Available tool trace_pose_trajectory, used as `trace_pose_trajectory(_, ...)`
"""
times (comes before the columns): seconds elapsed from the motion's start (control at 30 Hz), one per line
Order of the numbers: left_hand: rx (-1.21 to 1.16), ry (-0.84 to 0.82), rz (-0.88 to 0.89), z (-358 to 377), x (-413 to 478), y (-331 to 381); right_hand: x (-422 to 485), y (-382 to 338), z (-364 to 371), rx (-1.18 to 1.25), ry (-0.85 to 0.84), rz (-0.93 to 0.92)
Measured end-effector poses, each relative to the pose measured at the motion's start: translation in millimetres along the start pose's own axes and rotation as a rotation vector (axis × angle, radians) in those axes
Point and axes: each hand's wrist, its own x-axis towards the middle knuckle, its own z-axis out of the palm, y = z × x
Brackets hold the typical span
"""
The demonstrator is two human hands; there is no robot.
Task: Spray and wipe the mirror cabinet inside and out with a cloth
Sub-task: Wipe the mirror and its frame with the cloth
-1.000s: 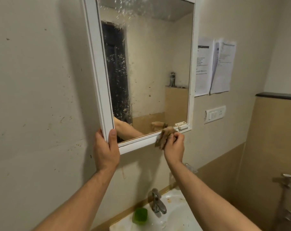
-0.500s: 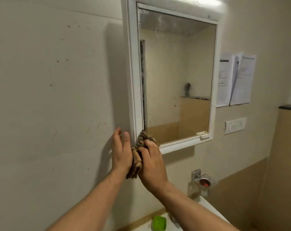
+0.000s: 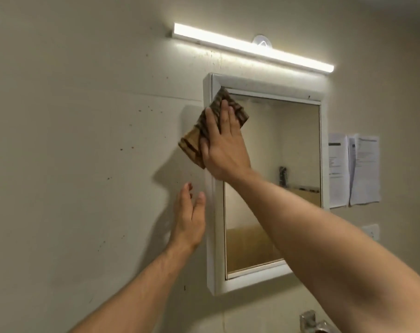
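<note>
The white-framed mirror cabinet hangs on the beige wall with its door closed. My right hand presses a brown striped cloth flat against the upper left part of the frame, fingers straight and pointing up. The cloth spreads from the top left corner of the frame down over its left edge. My left hand is lower, open, fingers up, beside the cabinet's left side about midway down; whether it touches the frame is unclear. No spray bottle is in view.
A lit tube light runs above the cabinet. Two paper sheets hang on the wall to the right, with a white switch plate below them. A chrome tap shows at the bottom edge.
My right hand has carried the cloth from the frame's lower left corner up to its upper left corner, now pressing it flat. My left hand has risen along the left side. The camera tilted up.
</note>
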Motion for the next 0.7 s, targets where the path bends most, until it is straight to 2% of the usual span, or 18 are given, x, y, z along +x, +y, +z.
trace_pose_trajectory(0.07,0.073,0.018,0.098,-8,28,27,29,1,-9,-0.011,-0.02,0.014)
trace_pose_trajectory(0.2,0.148,0.079,0.251,-15,78,78,43,30,-24,-0.083,-0.033,-0.2)
trace_pose_trajectory(0.23,0.162,0.088,0.263,-13,85,87,46,40,-27,-0.081,-0.013,-0.19)
trace_pose_trajectory(0.33,0.185,0.095,0.234,-4,104,105,66,53,-30,-0.036,0.078,0.154)
trace_pose_trajectory(0.37,0.18,0.103,0.221,-1,111,111,72,52,-31,-0.056,0.074,0.193)
trace_pose_trajectory(0.4,0.162,0.11,0.206,1,118,117,75,51,-33,-0.079,0.059,0.123)
trace_pose_trajectory(0.47,0.085,0.134,0.171,8,130,127,75,62,-35,-0.096,0.002,-0.142)
trace_pose_trajectory(0.5,0.056,0.145,0.155,14,136,133,74,75,-38,-0.111,-0.013,-0.2)
trace_pose_trajectory(0.53,0.038,0.147,0.131,21,140,137,73,91,-42,-0.112,-0.011,-0.164)
trace_pose_trajectory(0.6,0.033,0.148,0.067,34,145,142,74,121,-51,-0.083,0.021,0.106)
trace_pose_trajectory(0.67,0.128,0.215,0.066,46,144,145,80,146,-66,-0.112,-0.056,0.351)
trace_pose_trajectory(0.7,0.233,0.276,0.094,51,142,146,83,153,-72,-0.125,-0.111,0.384)
